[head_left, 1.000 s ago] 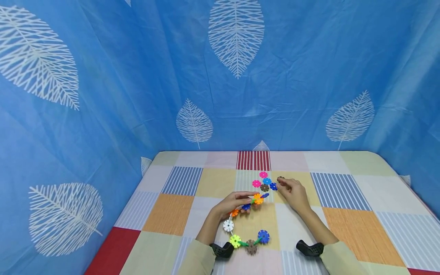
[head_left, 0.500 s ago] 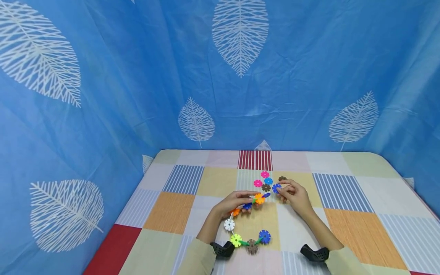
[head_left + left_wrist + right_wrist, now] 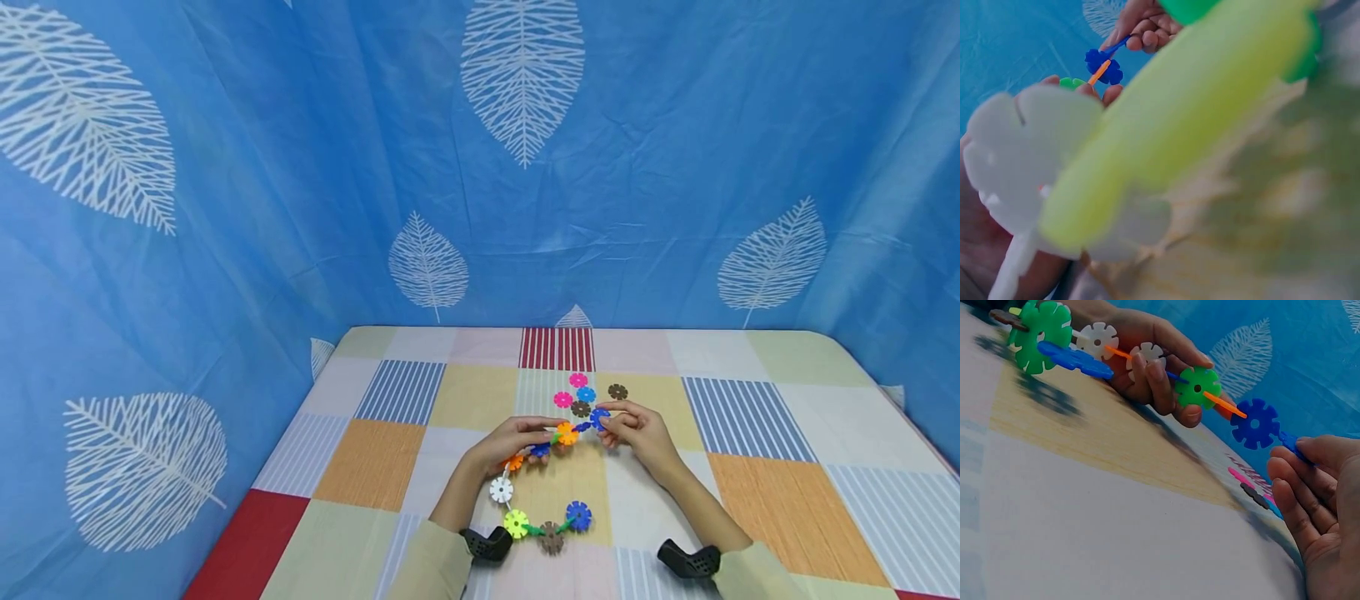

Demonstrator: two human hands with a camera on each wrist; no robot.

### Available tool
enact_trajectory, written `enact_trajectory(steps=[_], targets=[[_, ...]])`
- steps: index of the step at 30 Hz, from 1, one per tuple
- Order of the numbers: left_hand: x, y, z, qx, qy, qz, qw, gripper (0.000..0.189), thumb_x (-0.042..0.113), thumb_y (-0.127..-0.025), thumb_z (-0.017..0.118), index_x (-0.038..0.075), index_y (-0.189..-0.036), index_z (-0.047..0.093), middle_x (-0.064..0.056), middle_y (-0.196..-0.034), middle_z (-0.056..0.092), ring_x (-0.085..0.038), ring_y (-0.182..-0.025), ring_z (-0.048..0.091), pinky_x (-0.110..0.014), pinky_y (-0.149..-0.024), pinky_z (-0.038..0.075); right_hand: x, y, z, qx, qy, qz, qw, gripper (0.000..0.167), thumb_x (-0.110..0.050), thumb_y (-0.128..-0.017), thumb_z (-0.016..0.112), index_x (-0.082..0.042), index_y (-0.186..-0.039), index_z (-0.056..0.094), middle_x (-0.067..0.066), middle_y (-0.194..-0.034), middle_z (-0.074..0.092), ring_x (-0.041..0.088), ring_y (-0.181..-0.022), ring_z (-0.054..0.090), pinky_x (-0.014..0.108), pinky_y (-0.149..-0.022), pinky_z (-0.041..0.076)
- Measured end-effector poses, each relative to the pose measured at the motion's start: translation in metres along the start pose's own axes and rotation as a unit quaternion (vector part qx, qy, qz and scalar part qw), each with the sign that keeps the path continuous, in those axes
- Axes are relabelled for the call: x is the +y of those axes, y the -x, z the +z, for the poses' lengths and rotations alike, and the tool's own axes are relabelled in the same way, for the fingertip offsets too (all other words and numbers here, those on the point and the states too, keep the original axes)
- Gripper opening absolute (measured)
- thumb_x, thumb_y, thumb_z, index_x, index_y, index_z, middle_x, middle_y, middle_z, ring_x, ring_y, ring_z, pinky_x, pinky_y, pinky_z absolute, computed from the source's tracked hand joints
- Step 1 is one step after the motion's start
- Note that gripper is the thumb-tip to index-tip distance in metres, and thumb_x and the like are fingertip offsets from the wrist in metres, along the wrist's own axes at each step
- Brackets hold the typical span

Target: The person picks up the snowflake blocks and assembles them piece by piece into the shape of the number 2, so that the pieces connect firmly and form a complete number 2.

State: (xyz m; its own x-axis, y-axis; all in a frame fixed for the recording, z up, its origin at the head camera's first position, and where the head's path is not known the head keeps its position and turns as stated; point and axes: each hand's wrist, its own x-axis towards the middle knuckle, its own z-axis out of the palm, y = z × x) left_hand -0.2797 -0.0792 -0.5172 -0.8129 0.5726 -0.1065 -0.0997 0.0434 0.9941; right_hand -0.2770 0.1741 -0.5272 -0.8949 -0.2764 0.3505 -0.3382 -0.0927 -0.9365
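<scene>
Fingers curled, your left hand (image 3: 513,442) holds the disc chain (image 3: 566,434) while your right hand (image 3: 641,435) pinches a blue disc (image 3: 597,415) at its end, apparently mid-joining, which calls for an aligned push.

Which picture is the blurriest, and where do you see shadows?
Left wrist view: the yellow piece is badly blurred, probably because it's very close up, while the dark blue piece beyond looks sharper; right wrist view: rather dim, with soft dark shadows on the tablecloth below the top-left green piece; head view: brighter and mostly clear.
</scene>
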Motion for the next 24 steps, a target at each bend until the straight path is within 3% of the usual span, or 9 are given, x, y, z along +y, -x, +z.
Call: enact_trajectory(steps=[4,11,18,24], targets=[[0.0009,-0.0005,0.0006,-0.001,0.005,-0.006,1.0000,0.035,0.021,-0.092,0.057,0.011,-0.125,0.059,-0.003,-0.126,0.055,-0.013,-0.100,0.056,-0.025,-0.077,0.049,0.0010,0.0003,-0.0005,-0.003,0.002,0.004,1.0000,0.031,0.000,-0.088,0.058,0.018,-0.113,0.053,0.016,-0.072,0.065,0.016,-0.059,0.061,0.031,-0.054,0.055],[-0.0011,-0.0003,0.0000,-0.003,-0.009,0.007,0.9999,0.035,0.020,-0.093,0.056,0.009,-0.126,0.058,-0.005,-0.127,0.054,-0.012,-0.106,0.053,-0.027,-0.088,0.046,0.0021,-0.0002,-0.0005,-0.005,0.007,0.013,0.9999,0.031,0.001,-0.088,0.058,0.018,-0.113,0.053,0.021,-0.073,0.063,0.014,-0.058,0.060,0.027,-0.054,0.054],[0.0002,0.0011,-0.0007,-0.021,0.009,0.003,0.9997,0.036,0.018,-0.093,0.056,0.008,-0.128,0.056,-0.007,-0.124,0.056,-0.012,-0.067,0.058,-0.019,-0.056,0.048,0.0008,0.0009,0.0010,-0.037,0.015,0.018,0.9990,0.032,-0.003,-0.090,0.056,0.016,-0.116,0.053,0.027,-0.075,0.060,0.018,-0.060,0.062,0.031,-0.055,0.055],[0.0007,0.0032,-0.0008,-0.030,-0.019,0.020,0.9992,0.035,0.016,-0.094,0.054,0.008,-0.127,0.056,-0.007,-0.126,0.055,-0.012,-0.068,0.059,-0.019,-0.059,0.048,0.0001,0.0006,0.0038,-0.053,0.012,0.032,0.9980,0.034,-0.004,-0.090,0.057,0.018,-0.115,0.050,0.028,-0.075,0.062,0.020,-0.060,0.063,0.036,-0.056,0.055]])
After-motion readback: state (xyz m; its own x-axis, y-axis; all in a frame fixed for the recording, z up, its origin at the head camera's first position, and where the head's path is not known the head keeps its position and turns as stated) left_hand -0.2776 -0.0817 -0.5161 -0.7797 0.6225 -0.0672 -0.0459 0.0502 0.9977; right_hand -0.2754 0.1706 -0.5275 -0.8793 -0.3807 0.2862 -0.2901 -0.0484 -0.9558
